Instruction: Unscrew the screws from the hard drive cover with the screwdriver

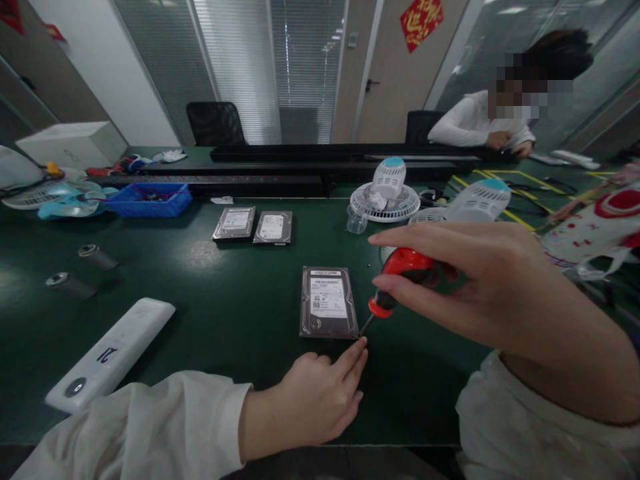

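Note:
A hard drive (327, 303) lies label side up on the green table in front of me. My right hand (465, 273) grips a red and black screwdriver (403, 267), which slants down to the left. Its tip meets the drive's near right corner. Beside that corner is my left hand (320, 393), index finger stretched out to the screwdriver tip and its other fingers partly bent. Nothing is visibly held in it. Whether the index finger touches the tip or the drive's edge, I cannot tell.
Farther back lie two more hard drives (253, 225). A white power bank (113, 357) and two metal cylinders (83, 270) are at left, near a blue basket (150, 203). White fan parts (387, 193) stand at right. A person (470, 123) sits across the table.

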The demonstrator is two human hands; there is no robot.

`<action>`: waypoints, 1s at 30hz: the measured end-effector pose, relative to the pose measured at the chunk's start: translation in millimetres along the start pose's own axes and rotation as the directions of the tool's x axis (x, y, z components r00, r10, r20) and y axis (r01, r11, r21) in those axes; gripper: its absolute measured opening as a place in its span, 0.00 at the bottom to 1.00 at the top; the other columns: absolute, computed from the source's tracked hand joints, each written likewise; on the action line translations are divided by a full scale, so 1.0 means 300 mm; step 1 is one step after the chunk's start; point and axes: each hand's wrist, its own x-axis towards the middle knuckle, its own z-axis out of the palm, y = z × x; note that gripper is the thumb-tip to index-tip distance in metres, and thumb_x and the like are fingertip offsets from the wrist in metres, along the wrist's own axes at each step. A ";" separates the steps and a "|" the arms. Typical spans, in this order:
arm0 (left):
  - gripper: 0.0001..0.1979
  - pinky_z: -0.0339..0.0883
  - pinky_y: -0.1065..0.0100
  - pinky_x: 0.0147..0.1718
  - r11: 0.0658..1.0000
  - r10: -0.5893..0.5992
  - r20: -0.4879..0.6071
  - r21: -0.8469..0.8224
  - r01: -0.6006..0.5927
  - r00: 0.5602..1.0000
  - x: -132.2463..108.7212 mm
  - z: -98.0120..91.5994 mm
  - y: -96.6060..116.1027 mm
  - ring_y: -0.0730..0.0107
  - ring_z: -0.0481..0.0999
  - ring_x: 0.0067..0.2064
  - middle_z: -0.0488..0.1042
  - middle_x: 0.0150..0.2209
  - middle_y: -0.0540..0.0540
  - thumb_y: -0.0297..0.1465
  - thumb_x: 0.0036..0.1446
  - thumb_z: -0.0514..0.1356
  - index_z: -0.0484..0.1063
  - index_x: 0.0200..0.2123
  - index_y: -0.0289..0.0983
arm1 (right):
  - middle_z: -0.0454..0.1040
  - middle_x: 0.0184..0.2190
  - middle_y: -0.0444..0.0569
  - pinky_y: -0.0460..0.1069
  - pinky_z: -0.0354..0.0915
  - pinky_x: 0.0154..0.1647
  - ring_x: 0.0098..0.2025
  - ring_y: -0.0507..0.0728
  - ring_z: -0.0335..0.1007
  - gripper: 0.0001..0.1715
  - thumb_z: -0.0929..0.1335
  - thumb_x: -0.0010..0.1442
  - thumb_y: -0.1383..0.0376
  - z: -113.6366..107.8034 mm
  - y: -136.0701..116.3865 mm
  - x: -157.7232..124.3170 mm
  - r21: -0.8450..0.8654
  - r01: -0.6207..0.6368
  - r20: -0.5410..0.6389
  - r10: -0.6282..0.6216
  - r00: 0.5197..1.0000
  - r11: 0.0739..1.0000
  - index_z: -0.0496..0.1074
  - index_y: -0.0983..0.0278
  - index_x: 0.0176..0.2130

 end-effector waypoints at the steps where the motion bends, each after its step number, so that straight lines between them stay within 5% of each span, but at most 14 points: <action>1: 0.31 0.75 0.62 0.30 1.000 0.002 -0.002 0.001 -0.002 1.000 0.001 -0.002 -0.001 0.65 0.85 0.35 0.61 0.75 0.27 0.41 0.77 0.50 0.65 0.73 0.26 | 0.85 0.37 0.52 0.53 0.66 0.33 0.35 0.62 0.82 0.18 0.71 0.69 0.54 0.004 0.003 0.001 -0.014 0.001 0.005 0.000 1.000 1.000 0.79 0.66 0.50; 4: 0.31 0.75 0.61 0.31 1.000 0.004 -0.015 0.004 -0.004 1.000 0.001 -0.005 -0.002 0.64 0.85 0.36 0.62 0.75 0.27 0.40 0.77 0.50 0.66 0.72 0.26 | 0.84 0.44 0.56 0.54 0.67 0.34 0.39 0.65 0.82 0.24 0.70 0.69 0.52 0.003 0.011 0.000 0.004 -0.004 0.084 0.003 0.996 1.000 0.77 0.66 0.56; 8: 0.31 0.76 0.60 0.30 1.000 0.002 0.004 -0.006 -0.002 1.000 0.000 -0.004 0.000 0.64 0.85 0.34 0.61 0.75 0.27 0.40 0.77 0.50 0.65 0.73 0.25 | 0.81 0.54 0.62 0.55 0.71 0.42 0.48 0.66 0.82 0.28 0.65 0.71 0.61 -0.009 0.012 -0.005 0.070 0.017 0.134 -0.027 0.991 0.997 0.71 0.72 0.65; 11: 0.31 0.76 0.60 0.30 1.000 -0.005 0.023 -0.009 0.005 1.000 0.000 -0.004 0.004 0.64 0.85 0.35 0.60 0.75 0.27 0.40 0.77 0.50 0.65 0.73 0.25 | 0.83 0.47 0.57 0.53 0.68 0.39 0.43 0.62 0.82 0.25 0.67 0.72 0.62 0.000 0.013 -0.003 0.037 0.003 0.091 -0.007 0.996 0.999 0.73 0.70 0.63; 16: 0.31 0.77 0.60 0.31 1.000 -0.002 0.027 -0.002 0.002 1.000 0.002 -0.005 0.005 0.62 0.86 0.36 0.58 0.76 0.27 0.40 0.77 0.51 0.65 0.73 0.25 | 0.80 0.33 0.51 0.51 0.60 0.30 0.31 0.59 0.76 0.25 0.68 0.73 0.49 0.025 0.016 0.012 -0.047 -0.006 0.051 0.009 0.999 0.999 0.77 0.68 0.52; 23: 0.31 0.77 0.61 0.31 1.000 -0.004 0.019 0.003 0.003 1.000 0.002 0.000 0.004 0.62 0.86 0.37 0.59 0.76 0.27 0.40 0.77 0.51 0.66 0.73 0.26 | 0.83 0.52 0.62 0.53 0.71 0.42 0.49 0.62 0.82 0.26 0.63 0.69 0.68 0.014 -0.003 0.012 0.125 0.049 0.078 -0.060 0.995 0.991 0.72 0.75 0.62; 26: 0.30 0.78 0.61 0.32 1.000 0.001 0.018 -0.001 -0.001 1.000 0.003 -0.003 0.005 0.62 0.86 0.38 0.60 0.75 0.27 0.40 0.77 0.52 0.67 0.72 0.26 | 0.84 0.46 0.57 0.51 0.67 0.35 0.40 0.58 0.80 0.23 0.67 0.69 0.67 0.015 -0.010 0.011 0.157 0.032 0.082 -0.046 0.996 0.987 0.73 0.72 0.60; 30: 0.30 0.79 0.60 0.32 1.000 -0.012 0.043 -0.016 0.012 0.999 0.004 -0.015 0.008 0.63 0.86 0.34 0.62 0.74 0.25 0.39 0.76 0.53 0.66 0.73 0.26 | 0.79 0.31 0.49 0.50 0.59 0.29 0.30 0.57 0.73 0.21 0.68 0.73 0.53 0.024 -0.004 0.013 0.069 -0.003 0.068 -0.002 0.998 0.998 0.78 0.69 0.50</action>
